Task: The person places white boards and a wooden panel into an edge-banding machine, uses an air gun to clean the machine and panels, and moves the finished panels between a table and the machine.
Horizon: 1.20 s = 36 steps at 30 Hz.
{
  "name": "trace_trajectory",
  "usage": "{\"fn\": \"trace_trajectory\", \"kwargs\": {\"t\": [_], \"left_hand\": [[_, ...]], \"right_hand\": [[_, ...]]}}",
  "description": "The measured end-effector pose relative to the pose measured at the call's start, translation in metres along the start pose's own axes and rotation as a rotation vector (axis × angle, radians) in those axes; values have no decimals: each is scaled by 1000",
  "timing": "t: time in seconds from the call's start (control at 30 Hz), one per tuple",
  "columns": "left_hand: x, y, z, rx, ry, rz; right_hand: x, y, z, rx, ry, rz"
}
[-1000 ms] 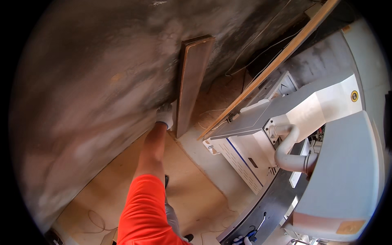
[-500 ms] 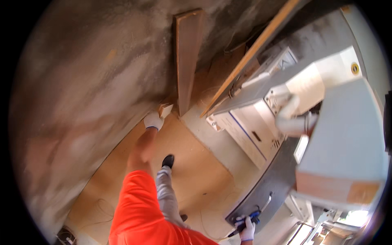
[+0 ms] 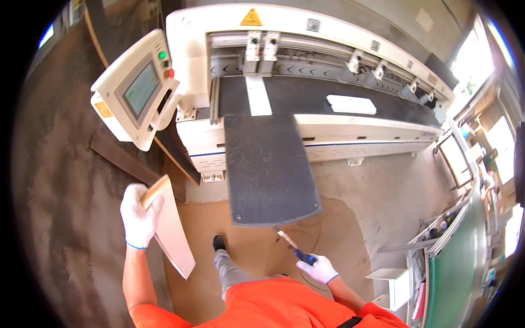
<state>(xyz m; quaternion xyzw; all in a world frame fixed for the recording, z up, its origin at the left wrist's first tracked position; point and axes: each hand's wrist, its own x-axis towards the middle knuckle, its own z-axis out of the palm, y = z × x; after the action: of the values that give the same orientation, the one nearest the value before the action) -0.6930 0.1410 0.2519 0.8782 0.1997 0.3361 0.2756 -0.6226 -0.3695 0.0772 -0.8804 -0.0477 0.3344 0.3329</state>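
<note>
My left hand (image 3: 141, 216), in a white glove, is closed around the upper end of a flat, narrow board (image 3: 174, 235) with a pale face and a wood-coloured edge. It hangs tilted at my left, over the brown floor sheet. My right hand (image 3: 320, 269), also gloved in white, grips a blue-and-black handled tool (image 3: 303, 257) with a slim pale metal end. That metal end points up and left, close to the front edge of the machine's dark table extension (image 3: 270, 180). My fingers partly hide the tool's handle.
A long white machine (image 3: 361, 131) stands ahead, its control panel (image 3: 139, 93) on the left. On its dark bed lie a white strip (image 3: 258, 95) and white pieces (image 3: 351, 104). A dark board (image 3: 123, 158) leans at left; a green-topped table (image 3: 456, 268) stands at right.
My view has swung right, bringing the machine to the front. My left hand, earlier low beside the wall with a board, now has it nearer me. My right hand still grips the tool.
</note>
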Motion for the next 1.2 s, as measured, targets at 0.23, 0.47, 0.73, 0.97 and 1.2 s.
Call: {"fn": "trace_trajectory", "kwargs": {"t": [0.23,0.47,0.73,0.97,1.2], "left_hand": [[26,268,31,32,70,538],[13,339,257,52,-11,940],[-19,304,544,-90,-346,869],[-12,228,648,173,-536,647],[81,176,591,490,-775,395]], "right_hand": [[-40,103,-66,639,285,134],[-6,79,-142,800,428,-45],[38,92,-248,811,583,57],[73,132,-324,698,600,224],[143,201,-422,472,506,310]]}}
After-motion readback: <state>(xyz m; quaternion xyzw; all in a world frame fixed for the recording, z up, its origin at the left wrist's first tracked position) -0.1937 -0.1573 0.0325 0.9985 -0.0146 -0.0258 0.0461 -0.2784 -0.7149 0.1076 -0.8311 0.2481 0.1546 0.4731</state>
